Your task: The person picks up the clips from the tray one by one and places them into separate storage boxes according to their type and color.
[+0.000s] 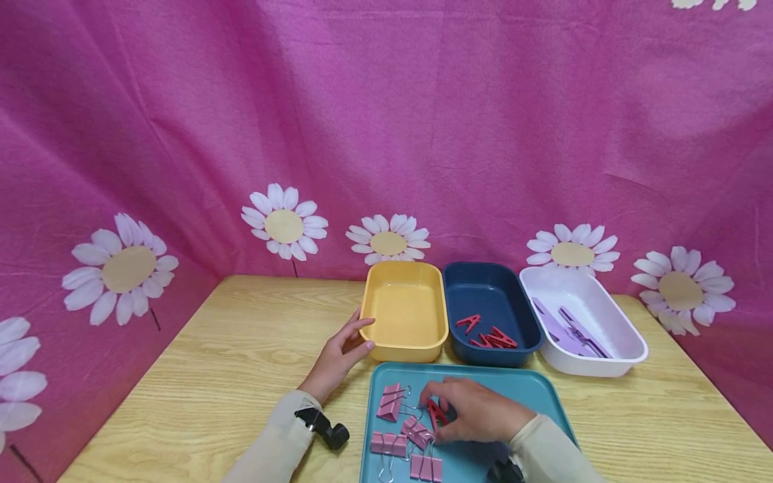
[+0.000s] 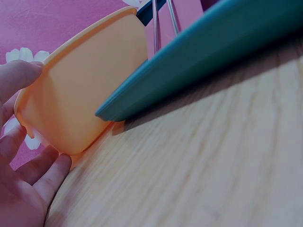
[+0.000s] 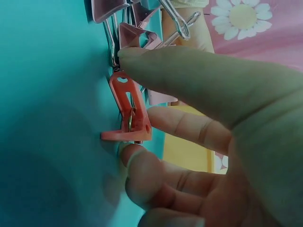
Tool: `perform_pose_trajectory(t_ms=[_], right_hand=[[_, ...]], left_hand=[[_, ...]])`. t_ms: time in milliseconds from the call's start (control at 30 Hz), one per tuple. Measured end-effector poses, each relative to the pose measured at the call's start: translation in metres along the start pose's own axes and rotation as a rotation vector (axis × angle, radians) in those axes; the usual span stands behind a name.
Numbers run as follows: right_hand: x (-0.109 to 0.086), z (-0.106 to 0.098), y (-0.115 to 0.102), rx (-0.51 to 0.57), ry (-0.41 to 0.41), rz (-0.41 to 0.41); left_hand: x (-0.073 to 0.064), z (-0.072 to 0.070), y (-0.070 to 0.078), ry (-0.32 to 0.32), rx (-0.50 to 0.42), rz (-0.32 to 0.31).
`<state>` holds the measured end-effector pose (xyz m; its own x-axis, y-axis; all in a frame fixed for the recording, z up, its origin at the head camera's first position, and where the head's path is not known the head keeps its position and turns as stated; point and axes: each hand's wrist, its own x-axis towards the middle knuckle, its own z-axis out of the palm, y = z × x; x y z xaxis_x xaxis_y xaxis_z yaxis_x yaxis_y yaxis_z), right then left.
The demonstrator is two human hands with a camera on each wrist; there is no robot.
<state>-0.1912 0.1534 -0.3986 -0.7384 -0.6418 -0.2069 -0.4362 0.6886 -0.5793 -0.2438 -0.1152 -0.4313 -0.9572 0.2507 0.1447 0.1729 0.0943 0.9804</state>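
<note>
My left hand [image 1: 338, 355] rests at the left front corner of the yellow bin [image 1: 407, 352], fingertips at the rim and the lower fingers along its outer wall in the left wrist view. Over the teal tray [image 1: 531, 389], my right hand [image 1: 483, 409] has thumb and fingers around a red clothespin [image 3: 130, 106]. The thumb tip is at one end of it, the fingertips at the other. Several pink binder clips [image 1: 389, 444] with wire handles lie on the tray's left part, close to the clothespin.
A navy bin [image 1: 492, 282] beside the yellow one holds several red clothespins [image 1: 500, 338]. Right of it, a white bin [image 1: 628, 329] contains purple items [image 1: 561, 332]. All three bins stand in a row behind the tray on a wooden table [image 1: 241, 349], before a pink flowered cloth [image 1: 386, 134].
</note>
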Motion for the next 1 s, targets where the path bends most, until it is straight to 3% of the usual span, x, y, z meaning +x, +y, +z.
perform_pose_trajectory(t_ms=[200, 500, 733, 1000], right_hand=[[0.0002, 0.0012, -0.0012, -0.004, -0.004, 0.014], [-0.0014, 0.0016, -0.0018, -0.016, 0.000, -0.031], [-0.0031, -0.0010, -0.0029, 0.015, -0.012, -0.008], [-0.0038, -0.0055, -0.0009, -0.007, 0.043, -0.012]], left_hand=[[0.0001, 0.0006, 0.0007, 0.007, -0.003, -0.006], [-0.0003, 0.0000, 0.0012, -0.004, -0.002, 0.003], [0.0000, 0.0004, 0.0009, -0.002, -0.003, 0.007], [0.0003, 0.0004, 0.0004, 0.005, 0.006, 0.010]])
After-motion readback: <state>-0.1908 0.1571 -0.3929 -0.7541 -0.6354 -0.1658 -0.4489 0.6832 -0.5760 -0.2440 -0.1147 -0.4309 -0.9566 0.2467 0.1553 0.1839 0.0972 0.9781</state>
